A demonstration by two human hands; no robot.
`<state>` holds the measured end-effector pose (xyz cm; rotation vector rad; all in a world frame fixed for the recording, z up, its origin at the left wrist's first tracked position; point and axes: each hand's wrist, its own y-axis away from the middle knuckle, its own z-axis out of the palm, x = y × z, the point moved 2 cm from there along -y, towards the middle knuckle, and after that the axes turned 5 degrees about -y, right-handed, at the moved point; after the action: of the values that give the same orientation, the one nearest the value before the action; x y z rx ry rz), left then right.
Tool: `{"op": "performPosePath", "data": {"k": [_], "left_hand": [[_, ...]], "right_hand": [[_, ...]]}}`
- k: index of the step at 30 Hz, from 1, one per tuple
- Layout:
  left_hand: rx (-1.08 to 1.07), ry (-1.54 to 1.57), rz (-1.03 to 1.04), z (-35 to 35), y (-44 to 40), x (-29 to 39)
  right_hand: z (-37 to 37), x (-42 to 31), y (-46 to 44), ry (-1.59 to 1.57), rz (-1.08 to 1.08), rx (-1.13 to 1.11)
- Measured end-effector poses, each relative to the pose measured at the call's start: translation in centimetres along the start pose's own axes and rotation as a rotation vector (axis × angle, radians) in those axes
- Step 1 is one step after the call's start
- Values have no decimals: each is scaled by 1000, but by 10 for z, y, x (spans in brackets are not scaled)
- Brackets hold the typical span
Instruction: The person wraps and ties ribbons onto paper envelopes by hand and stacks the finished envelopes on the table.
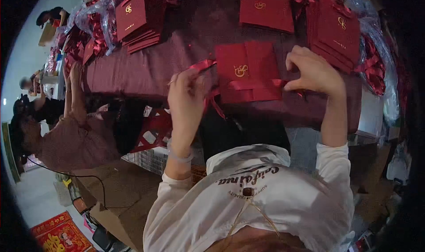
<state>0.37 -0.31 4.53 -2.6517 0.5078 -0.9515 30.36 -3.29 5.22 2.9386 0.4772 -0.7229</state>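
Two bare hands flank a flat, square red card bag (250,68) bearing a gold emblem, its shiny red satin ribbon (239,84) crossing the lower front.
The bag lies near the front edge of a worktop (141,75) draped in dark-red cloth; the left hand (183,99) is just left of it, fingers curled beside a loose ribbon length, though whether they pinch it I cannot tell; the right hand (315,73) is arched at the bag's right edge, thumb and fingers apart, thumb close to the ribbon; farther back stand a left stack of red gold-marked bags (133,17) and a matching right stack (338,37), and a co-worker in a mauve top (79,141) sits at the left.
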Motion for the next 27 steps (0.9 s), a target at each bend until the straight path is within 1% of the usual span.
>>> {"op": "performPosePath", "data": {"k": [1, 2, 3, 4, 5, 6, 8, 9, 11, 12, 14, 15, 16, 18, 19, 20, 22, 23, 24, 26, 27], "left_hand": [[-15, 53, -2, 14, -5, 7], [-41, 18, -14, 30, -9, 7], [-67, -17, -27, 41, -11, 6], [-171, 12, -98, 47, -12, 6], [-161, 18, -106, 48, -12, 7], [-164, 125, -172, 48, -13, 9], [-193, 361, -301, 51, -10, 5], [-194, 361, -303, 50, -8, 4], [-351, 938, -481, 54, -2, 3], [-385, 1026, -464, 60, 2, -3], [-359, 1011, -484, 59, 4, -2], [-337, 993, -500, 58, 5, 0], [-334, 1048, -509, 54, 6, 5], [-326, 1047, -539, 57, 7, 1], [-331, 1041, -559, 58, 8, -1], [-327, 1045, -559, 60, 9, -2], [-305, 1064, -544, 62, 10, -4], [-300, 1070, -544, 60, 9, -3], [-315, 1102, -567, 57, 9, -2], [-325, 1138, -595, 57, 10, -2], [-310, 1153, -557, 60, 10, -3]], "right_hand": [[5, 2, 0, 16, -30, -50], [9, 5, -4, 5, -28, -142], [2, 4, -6, 10, -35, -153], [-10, 2, -8, -191, 18, -238], [-16, 1, -11, -391, 75, -320], [-13, 11, -9, -658, -142, -173], [-39, -9, -4, -1122, 77, -167], [-38, 6, -6, -1234, -99, -226], [-5, 16, -27, -1975, -369, -287], [-1, 16, -30, -2017, -346, -187], [-9, -22, -33, -2120, 127, 182], [-4, -18, -37, -2148, 116, 174], [8, -3, -41, -2146, 121, 160], [27, 26, -46, -2046, -213, 39], [23, 20, -47, -2155, -318, -71], [24, 16, -47, -2150, -317, -76], [27, 18, -45, -2082, -17, 295], [23, 6, -47, -2077, -71, 251], [18, -8, -49, -2071, -70, 245], [3, -37, -51, -2025, 374, 642], [7, -25, -48, -2022, 374, 636]]}}
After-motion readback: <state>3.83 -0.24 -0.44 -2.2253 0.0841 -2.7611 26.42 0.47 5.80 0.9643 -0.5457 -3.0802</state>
